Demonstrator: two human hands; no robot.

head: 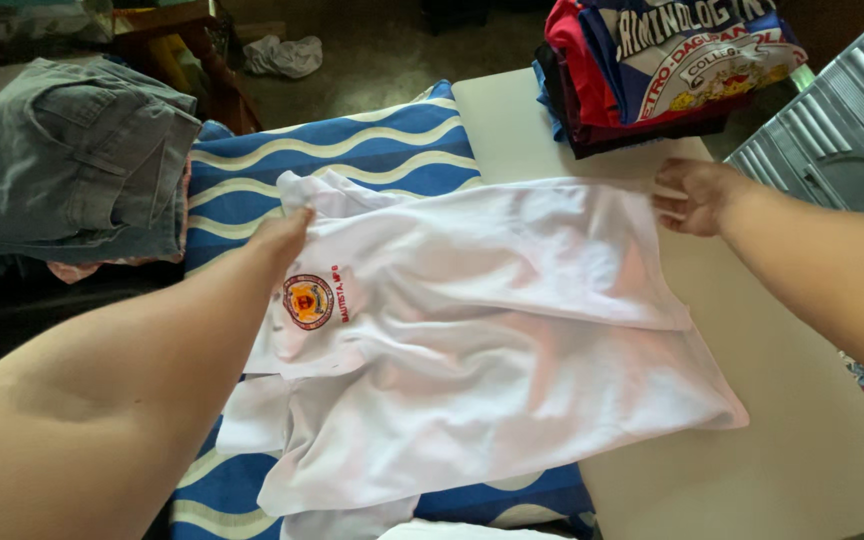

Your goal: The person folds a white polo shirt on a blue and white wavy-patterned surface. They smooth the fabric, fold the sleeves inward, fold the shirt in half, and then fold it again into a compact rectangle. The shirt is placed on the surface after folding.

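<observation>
Soft daylight, fairly bright; white shirt (472,330) near blown out, weak shadows. Dim top-left corner. Slight motion blur, mild wide-angle stretch at edges.

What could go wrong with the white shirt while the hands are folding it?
The white shirt lies half on the beige table and half on the blue wavy cloth, so the fold may come out crooked over that edge. The left hand and right hand each pinch only an edge, so the folded layer could slip loose. The right hand might also bump the nearby stack of folded shirts.
</observation>
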